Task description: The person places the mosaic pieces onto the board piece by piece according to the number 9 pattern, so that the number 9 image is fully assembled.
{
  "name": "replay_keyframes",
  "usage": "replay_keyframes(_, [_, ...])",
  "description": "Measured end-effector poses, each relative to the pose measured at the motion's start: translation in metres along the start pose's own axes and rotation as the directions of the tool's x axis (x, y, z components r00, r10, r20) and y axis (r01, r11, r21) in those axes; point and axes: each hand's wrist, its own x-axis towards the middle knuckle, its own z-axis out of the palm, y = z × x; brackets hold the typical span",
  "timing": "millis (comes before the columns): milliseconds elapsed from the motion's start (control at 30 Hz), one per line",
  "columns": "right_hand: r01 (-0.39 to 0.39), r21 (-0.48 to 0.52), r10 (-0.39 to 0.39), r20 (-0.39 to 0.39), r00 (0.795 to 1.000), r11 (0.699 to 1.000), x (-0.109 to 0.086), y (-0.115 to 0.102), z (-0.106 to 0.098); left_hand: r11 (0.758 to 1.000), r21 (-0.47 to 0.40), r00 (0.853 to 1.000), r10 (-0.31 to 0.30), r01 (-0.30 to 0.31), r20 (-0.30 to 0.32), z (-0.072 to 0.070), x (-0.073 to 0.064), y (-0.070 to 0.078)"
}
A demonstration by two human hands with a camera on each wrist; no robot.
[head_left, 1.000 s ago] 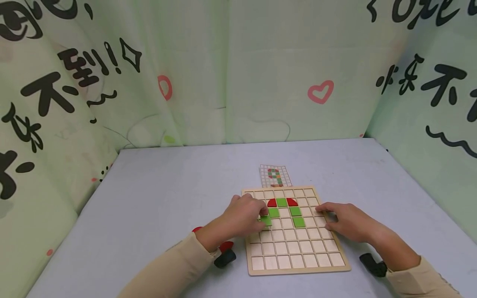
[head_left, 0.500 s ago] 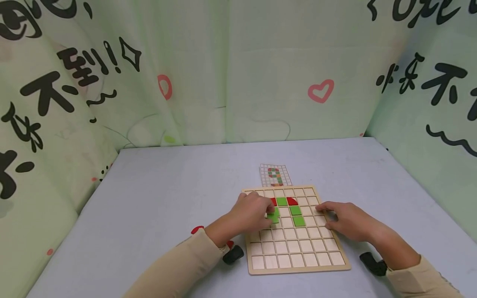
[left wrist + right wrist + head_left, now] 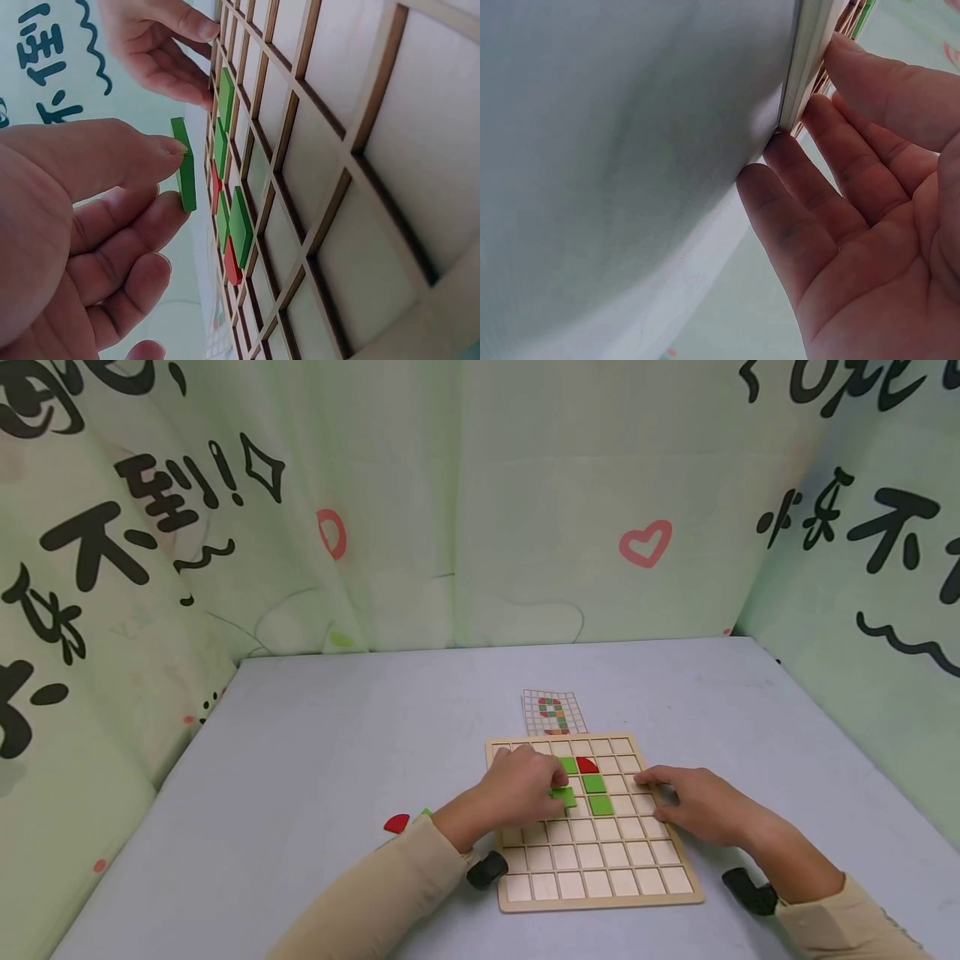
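Note:
My left hand pinches a green tile between thumb and fingertips, just above the wooden grid board. In the left wrist view a gap shows between this tile and the grid. Seated in the board are a red rounded tile and green square tiles. Another green square and a second red tile are hidden behind my left hand in the head view. My right hand holds the board's right edge, thumb at the rim and fingertips against its side.
A printed pattern card lies behind the board, partly covered by its far edge. Left of my left forearm, a loose red tile and a sliver of green tile show on the pale table. Printed curtains stand around it.
My left hand has moved to the right across the board with the green tile, now covering the left red and green tiles. The right hand has stayed at the edge.

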Motion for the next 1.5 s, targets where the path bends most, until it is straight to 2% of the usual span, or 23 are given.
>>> replay_keyframes(733, [0.01,0.004,-0.01,-0.008,1.0,1.0,-0.001,0.001,-0.001,1.0,-0.011,0.999,-0.019,0.019,0.027,0.01,0.013,0.005])
replay_keyframes(1500, [0.023,0.0,-0.023,-0.015,1.0,1.0,-0.001,0.001,0.0,0.996,0.087,0.997,-0.022,0.016,0.071,0.017,0.017,0.013])
